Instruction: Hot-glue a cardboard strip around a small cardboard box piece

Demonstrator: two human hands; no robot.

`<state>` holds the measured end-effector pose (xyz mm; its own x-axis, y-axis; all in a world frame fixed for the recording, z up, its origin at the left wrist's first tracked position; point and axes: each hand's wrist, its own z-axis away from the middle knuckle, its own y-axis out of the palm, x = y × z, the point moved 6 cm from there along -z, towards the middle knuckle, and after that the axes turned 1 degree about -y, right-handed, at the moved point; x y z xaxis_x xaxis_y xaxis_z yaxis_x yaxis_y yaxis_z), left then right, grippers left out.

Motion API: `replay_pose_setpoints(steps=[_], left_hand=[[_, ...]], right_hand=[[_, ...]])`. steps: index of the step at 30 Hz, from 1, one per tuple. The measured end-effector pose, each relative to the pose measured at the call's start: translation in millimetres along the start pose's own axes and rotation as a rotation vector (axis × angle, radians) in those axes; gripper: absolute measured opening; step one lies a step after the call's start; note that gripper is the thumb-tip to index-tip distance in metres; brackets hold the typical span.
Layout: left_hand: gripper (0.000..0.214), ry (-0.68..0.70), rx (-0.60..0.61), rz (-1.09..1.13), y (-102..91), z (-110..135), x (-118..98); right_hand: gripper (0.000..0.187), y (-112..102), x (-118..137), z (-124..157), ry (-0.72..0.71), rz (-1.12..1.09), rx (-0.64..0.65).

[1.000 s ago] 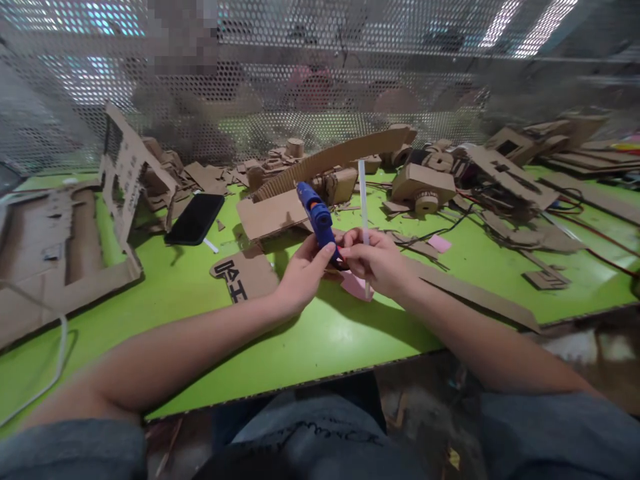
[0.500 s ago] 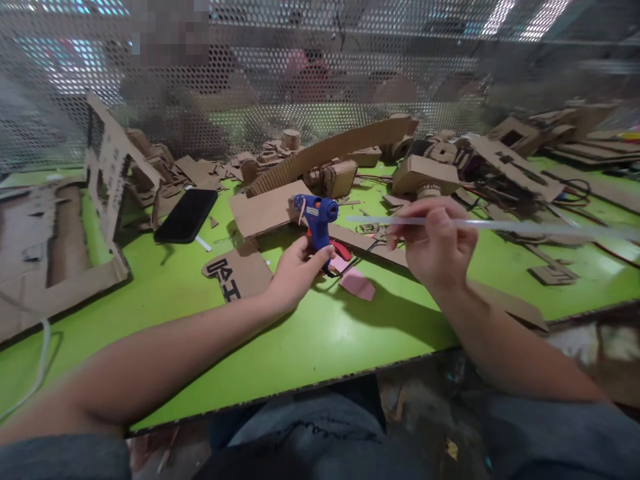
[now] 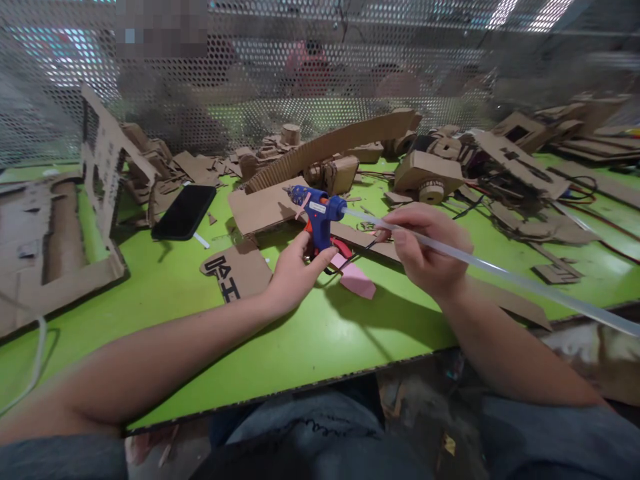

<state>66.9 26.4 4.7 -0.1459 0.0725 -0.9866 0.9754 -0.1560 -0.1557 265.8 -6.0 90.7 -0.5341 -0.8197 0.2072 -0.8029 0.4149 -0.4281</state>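
The left hand (image 3: 297, 273) grips a glue gun (image 3: 319, 217), while the right hand (image 3: 427, 245) pinches a glue stick (image 3: 480, 261), its tip apparently touching the gun's rear.

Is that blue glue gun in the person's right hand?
No, the blue glue gun is gripped in the left hand, while the right hand holds a long clear glue stick.

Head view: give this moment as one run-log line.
left hand: blue plastic glue gun | right hand: long translucent glue stick, tip at gun's rear
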Motion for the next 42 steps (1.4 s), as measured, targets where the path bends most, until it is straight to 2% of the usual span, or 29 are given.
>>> replay_pose_setpoints(steps=[3, 6, 8, 11, 15, 20, 28, 30, 34, 37, 42], left_hand=[[0.019, 0.024, -0.028, -0.088, -2.5, 0, -3], [0.016, 0.109, -0.022, -0.161, -3.3, 1, -10], [0.016, 0.165, -0.016, -0.209, -3.6, 2, -14], [0.018, 0.235, -0.012, -0.31, -3.1, 2, -16], [0.016, 0.295, -0.01, -0.385, -1.3, 2, -12], [0.021, 0.414, -0.064, -0.424, -3.6, 5, -11], [0.032, 0.373, -0.082, -0.456, -1.7, 8, -8], [0.033, 0.386, -0.089, -0.461, -1.5, 9, -8], [0.025, 0.419, -0.123, -0.447, -4.9, 7, -9], [0.022, 0.42, -0.135, -0.397, -8.2, 5, -12], [0.014, 0.437, -0.032, -0.289, -5.0, 1, -15]], right_hand=[[0.019, 1, 4, -2, -0.079, 0.056, -0.019], [0.019, 3, 3, -1, -0.079, 0.054, -0.021], [0.015, 1, -1, 1, -0.021, 0.023, -0.042], [0.011, -1, -11, 6, 0.151, -0.053, -0.081], [0.024, 2, -23, 14, 0.36, -0.199, -0.157], [0.006, 16, -24, 18, 0.362, -0.461, -0.136], [0.015, 17, -23, 22, 0.368, -0.532, -0.121], [0.012, 20, -25, 24, 0.399, -0.521, -0.13], [0.004, 28, -34, 27, 0.564, -0.6, -0.136], [0.014, 35, -40, 25, 0.717, -0.747, -0.123], [0.039, 39, -43, 19, 0.931, -0.855, -0.108]])
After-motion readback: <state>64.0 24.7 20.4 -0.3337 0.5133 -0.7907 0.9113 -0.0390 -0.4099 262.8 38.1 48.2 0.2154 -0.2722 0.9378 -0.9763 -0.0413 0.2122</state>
